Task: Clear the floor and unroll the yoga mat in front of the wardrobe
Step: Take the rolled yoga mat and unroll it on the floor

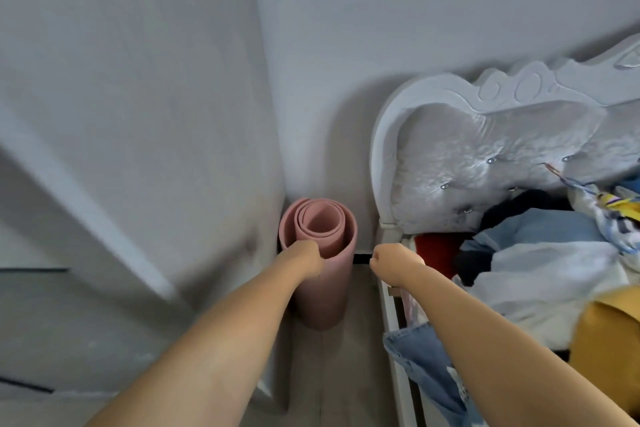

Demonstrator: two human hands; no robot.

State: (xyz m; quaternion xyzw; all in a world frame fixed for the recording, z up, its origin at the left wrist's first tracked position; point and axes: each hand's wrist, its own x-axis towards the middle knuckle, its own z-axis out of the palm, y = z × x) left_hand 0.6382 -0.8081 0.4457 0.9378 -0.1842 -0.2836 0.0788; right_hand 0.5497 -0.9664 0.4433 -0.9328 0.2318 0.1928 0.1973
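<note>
left hand [308, 258] grip clenched on upright pink yoga mat [320, 274] | right hand [389, 262] grip fisted, empty

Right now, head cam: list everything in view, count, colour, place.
yoga mat: 1, pink, rolled, upright in the corner between wardrobe and bed
wardrobe: 1, white, left side
wall: white, behind mat and bed
headboard: 1, white frame with silver tufted padding, right
clothes pile: many items, blue, white, red, black, yellow, on the bed
denim piece: 1, blue, hanging over the bed rail
floor: grey, narrow strip between wardrobe and bed
left hand: 1, gripping the mat's top rim
right hand: 1, fisted, beside the mat, not touching it
</note>
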